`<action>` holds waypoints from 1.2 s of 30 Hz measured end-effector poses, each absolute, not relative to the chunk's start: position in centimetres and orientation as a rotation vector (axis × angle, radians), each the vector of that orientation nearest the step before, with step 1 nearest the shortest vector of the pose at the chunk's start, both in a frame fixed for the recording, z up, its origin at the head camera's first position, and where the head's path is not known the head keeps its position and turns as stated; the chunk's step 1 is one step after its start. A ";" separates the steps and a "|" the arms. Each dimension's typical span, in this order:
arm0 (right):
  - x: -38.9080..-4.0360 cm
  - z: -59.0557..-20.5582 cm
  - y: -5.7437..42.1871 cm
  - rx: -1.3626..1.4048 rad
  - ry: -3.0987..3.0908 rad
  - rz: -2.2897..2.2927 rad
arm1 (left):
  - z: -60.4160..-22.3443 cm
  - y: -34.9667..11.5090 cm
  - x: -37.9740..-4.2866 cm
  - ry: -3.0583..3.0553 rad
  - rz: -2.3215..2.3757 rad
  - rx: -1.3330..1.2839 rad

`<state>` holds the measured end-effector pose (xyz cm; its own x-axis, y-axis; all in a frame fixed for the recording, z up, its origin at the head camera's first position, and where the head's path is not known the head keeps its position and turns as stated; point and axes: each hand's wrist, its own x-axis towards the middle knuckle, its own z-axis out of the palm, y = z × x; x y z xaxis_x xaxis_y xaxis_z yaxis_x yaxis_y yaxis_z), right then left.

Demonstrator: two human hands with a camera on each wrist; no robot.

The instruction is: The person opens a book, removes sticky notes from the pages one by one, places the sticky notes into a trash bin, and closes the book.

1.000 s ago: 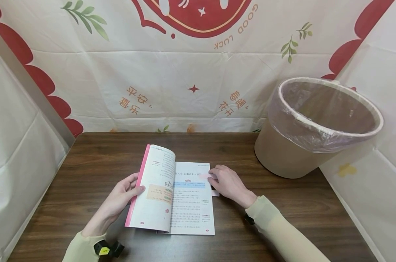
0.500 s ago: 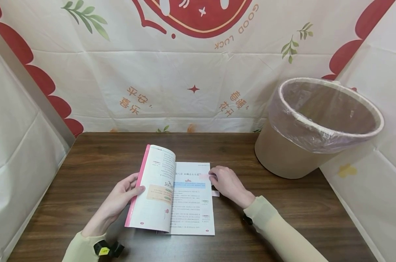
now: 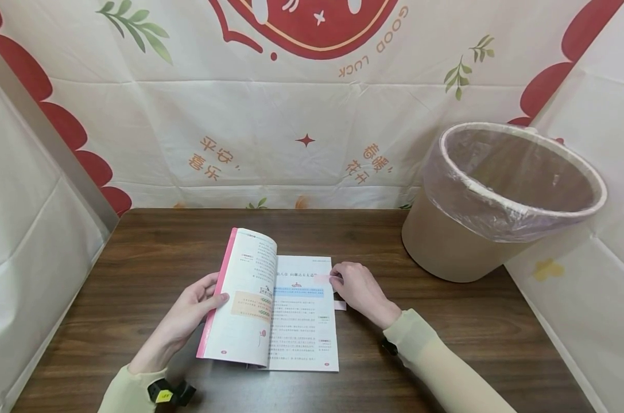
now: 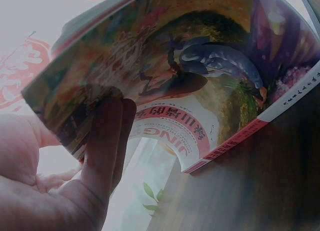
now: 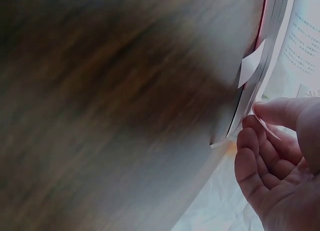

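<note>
A paperback book (image 3: 301, 327) lies open on the wooden table, its left pages raised and curved. My left hand (image 3: 193, 307) grips the raised side at its pink-edged margin, thumb on the page, fingers against the illustrated cover (image 4: 215, 61) behind. At the right page's outer edge, my right hand (image 3: 360, 288) pinches a thin pink paper strip (image 3: 322, 279) between thumb and finger; part of it lies over the page near the chapter heading. The right wrist view shows the held strip's free end (image 5: 270, 129). Another pale pink strip (image 3: 340, 306) sticks out of the pages just below that hand.
A beige waste bin (image 3: 446, 246) with a clear plastic liner stands at the table's back right. The brown wooden table (image 3: 151, 246) extends around the book. Printed white cloth (image 3: 270, 115) hangs behind and along both sides.
My right hand has shifted very slightly at the page edge, still pinching the pink strip. The book and my left hand have stayed in place.
</note>
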<state>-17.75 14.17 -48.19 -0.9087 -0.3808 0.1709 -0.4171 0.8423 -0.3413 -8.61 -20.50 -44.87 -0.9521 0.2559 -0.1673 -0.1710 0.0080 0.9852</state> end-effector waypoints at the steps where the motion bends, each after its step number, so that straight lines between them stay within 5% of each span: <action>1: -17.7 -48.2 14.2 0.637 -2.918 0.575 | -44.9 -20.5 -8.6 1.991 2.019 0.089; 36: -17.3 -48.1 14.1 0.701 -2.864 0.548 | -44.4 -20.3 -8.4 2.006 2.004 0.098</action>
<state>-17.31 14.08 -48.08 -0.8813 -0.4181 0.2204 -0.4699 0.8250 -0.3138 -8.43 -20.27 -44.45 -0.9518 0.2591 -0.1643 -0.1641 0.0229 0.9862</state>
